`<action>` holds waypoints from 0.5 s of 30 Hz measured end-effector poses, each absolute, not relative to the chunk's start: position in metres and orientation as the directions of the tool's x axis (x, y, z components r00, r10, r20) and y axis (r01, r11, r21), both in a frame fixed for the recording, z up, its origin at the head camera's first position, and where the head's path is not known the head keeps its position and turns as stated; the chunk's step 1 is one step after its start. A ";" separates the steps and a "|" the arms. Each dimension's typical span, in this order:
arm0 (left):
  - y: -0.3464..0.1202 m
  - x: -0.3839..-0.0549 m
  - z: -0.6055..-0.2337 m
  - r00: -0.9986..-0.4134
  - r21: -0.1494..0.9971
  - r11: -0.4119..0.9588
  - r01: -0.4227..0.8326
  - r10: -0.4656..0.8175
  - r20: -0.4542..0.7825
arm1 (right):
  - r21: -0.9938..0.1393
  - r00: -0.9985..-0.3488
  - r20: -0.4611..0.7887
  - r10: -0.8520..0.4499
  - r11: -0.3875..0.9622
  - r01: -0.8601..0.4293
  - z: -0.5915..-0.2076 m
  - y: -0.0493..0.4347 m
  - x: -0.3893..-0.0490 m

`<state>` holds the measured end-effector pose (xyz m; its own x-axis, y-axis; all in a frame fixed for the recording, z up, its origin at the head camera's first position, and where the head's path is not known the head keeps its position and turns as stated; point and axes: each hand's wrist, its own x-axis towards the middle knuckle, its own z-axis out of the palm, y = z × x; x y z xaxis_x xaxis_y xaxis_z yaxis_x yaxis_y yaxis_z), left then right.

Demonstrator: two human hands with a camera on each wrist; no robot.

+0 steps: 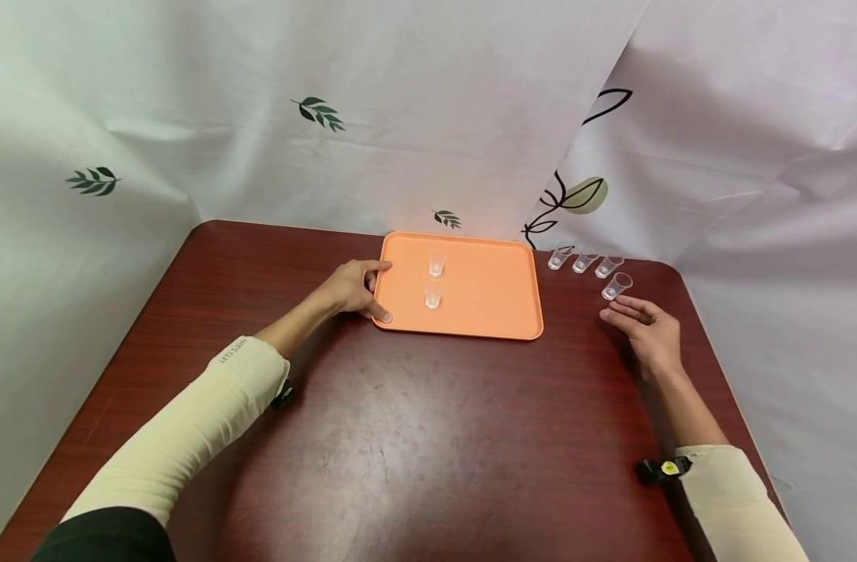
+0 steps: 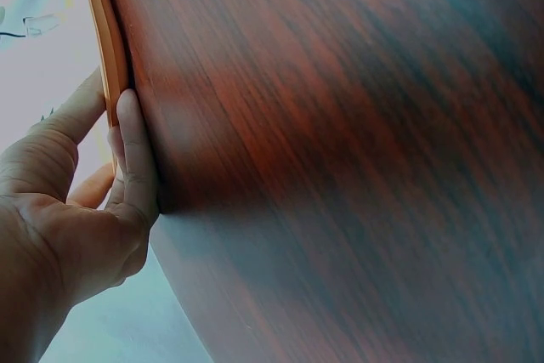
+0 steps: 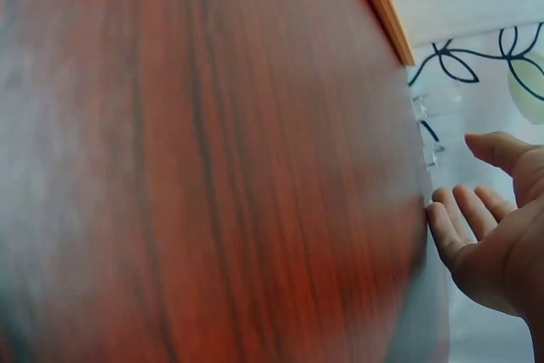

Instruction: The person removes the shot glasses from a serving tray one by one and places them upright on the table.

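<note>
My left hand (image 1: 351,289) grips the left edge of an orange tray (image 1: 492,289), thumb over the near corner and fingers along the side. In the left wrist view, the left hand (image 2: 93,201) holds the tray's rim (image 2: 106,31) between thumb and fingers. Two small clear plastic cups stand on the tray, a far cup (image 1: 436,263) and a near cup (image 1: 432,297). My right hand (image 1: 646,332) is at the table's right side, fingertips just below the nearest clear cup (image 1: 616,286). Its thumb and fingers are apart, nothing between them, in the right wrist view (image 3: 501,227).
Behind that cup, more clear cups stand in a row, a left one (image 1: 560,256), a middle one (image 1: 584,261) and a right one (image 1: 609,266). The dark red wooden table (image 1: 435,437) meets a white leaf-print curtain (image 1: 400,117) at its back edge, close behind the tray.
</note>
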<state>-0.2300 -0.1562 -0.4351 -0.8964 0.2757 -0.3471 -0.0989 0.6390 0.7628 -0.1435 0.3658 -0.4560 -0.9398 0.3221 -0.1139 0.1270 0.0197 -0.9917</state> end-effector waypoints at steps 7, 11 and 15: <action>-0.156 -0.230 -0.435 -0.896 0.761 0.641 -0.101 0.274 -0.349 | -0.992 -0.953 -0.109 0.283 0.026 0.122 -0.457 0.351 -0.147; -0.156 -0.230 -0.434 -0.896 0.758 0.645 -0.100 0.274 -0.350 | -0.991 -0.959 -0.108 0.262 0.052 0.126 -0.457 0.344 -0.150; -0.156 -0.230 -0.434 -0.895 0.763 0.639 -0.099 0.277 -0.348 | -0.987 -0.961 -0.113 0.251 0.086 0.138 -0.455 0.338 -0.153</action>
